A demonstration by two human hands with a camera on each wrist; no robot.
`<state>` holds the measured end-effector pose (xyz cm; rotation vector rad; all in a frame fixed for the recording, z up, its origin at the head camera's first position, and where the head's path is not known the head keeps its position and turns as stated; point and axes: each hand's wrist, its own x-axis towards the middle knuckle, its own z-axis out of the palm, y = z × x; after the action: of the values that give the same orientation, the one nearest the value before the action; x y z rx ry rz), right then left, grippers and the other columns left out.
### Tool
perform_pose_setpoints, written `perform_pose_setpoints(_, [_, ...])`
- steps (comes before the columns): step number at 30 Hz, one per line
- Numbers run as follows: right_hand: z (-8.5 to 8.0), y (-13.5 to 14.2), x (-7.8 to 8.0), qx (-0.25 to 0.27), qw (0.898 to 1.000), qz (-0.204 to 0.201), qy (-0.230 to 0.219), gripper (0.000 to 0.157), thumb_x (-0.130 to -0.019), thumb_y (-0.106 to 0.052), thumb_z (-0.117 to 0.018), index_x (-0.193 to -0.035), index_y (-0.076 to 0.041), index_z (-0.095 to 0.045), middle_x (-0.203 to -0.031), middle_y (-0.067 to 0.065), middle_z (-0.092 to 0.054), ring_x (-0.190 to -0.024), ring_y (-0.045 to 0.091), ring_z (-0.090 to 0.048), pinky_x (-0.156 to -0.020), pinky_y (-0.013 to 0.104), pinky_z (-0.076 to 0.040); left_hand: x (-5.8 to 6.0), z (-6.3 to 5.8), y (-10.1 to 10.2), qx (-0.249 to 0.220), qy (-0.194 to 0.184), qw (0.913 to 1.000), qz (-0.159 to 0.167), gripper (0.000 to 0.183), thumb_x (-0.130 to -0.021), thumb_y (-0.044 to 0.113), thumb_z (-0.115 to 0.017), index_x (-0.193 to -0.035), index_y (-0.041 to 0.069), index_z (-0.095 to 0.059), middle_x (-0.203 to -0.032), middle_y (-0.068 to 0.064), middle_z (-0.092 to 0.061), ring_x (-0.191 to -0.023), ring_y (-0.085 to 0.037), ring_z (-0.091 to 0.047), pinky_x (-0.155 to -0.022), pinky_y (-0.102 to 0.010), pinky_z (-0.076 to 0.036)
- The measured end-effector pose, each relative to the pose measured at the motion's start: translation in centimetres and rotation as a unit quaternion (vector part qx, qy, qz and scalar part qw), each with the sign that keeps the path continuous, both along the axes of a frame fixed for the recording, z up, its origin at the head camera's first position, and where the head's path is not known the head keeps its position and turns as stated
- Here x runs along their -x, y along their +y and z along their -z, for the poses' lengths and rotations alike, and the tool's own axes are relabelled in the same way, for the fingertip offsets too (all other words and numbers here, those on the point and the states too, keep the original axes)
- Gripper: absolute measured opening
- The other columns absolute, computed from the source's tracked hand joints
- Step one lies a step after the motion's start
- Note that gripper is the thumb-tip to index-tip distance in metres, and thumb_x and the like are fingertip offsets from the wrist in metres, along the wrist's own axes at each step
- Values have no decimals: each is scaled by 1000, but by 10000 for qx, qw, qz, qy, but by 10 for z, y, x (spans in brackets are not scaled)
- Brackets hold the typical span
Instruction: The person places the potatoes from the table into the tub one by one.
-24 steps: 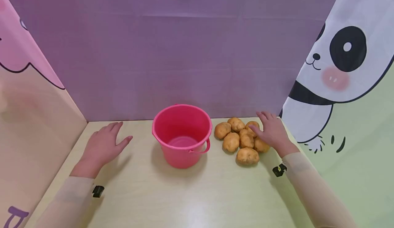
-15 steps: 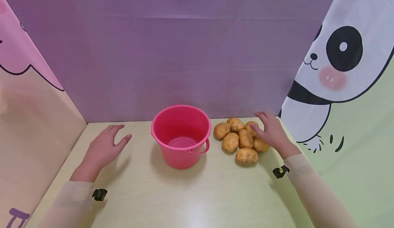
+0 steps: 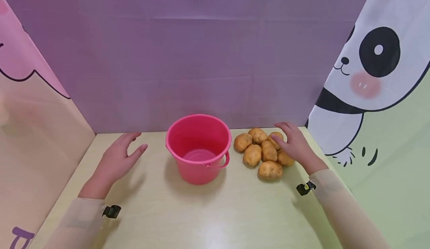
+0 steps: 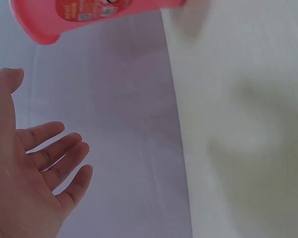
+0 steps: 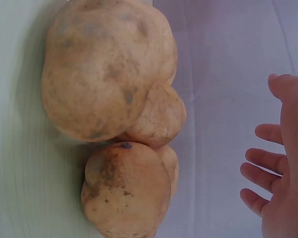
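A pink bucket (image 3: 198, 172) stands upright on the table, its inside bare and its handle hanging down at the right front. Several potatoes (image 3: 252, 155) lie in a cluster to the right of it. My left hand (image 3: 114, 163) hovers left of the bucket, fingers relaxed and thumb apart, touching nothing. Over the right edge of the cluster floats my right hand (image 3: 295, 144), its fingers loosely extended and holding nothing. In the right wrist view that hand (image 5: 283, 173) is clearly apart from the nearest potatoes (image 5: 104, 69). The left wrist view catches the bucket's label (image 4: 92, 7).
The pale wooden table (image 3: 188, 219) ends at a purple backdrop (image 3: 201, 55) behind the bucket. Printed side panels close in on both sides, the right one with a panda (image 3: 379, 55). Each sleeve has a small black device (image 3: 112, 211) at the wrist.
My left hand has shifted slightly right, toward the bucket. The right hand has drifted a little to the left over the potatoes. Bucket and potatoes stay where they were.
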<state>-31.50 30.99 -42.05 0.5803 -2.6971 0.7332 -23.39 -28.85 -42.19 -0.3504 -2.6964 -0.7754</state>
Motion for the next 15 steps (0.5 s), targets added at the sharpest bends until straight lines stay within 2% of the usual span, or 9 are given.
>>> perform_pose_setpoints(8, [-3,-4,0,-22,10000,-25,-30,53,-109,-28,-73,-149,3,-61,-152,23,-57,-143,48,-51,-122,68,-39,-1,-18,18,-283,-107,9991,309,66,-112,41,-66,-160,-1,-50,-157,-27,-54,-145,-50,-50,-114,-75,-42])
perform_pose_setpoints(15, [-2,-5,0,-89,9999,18,-120,54,-109,-29,-72,-151,3,-59,-153,24,-57,-145,48,-50,-123,67,-38,1,-32,32,-316,-523,9964,588,83,-110,46,-68,-172,2,-33,-171,-26,-40,-156,-52,-37,-119,-78,-36])
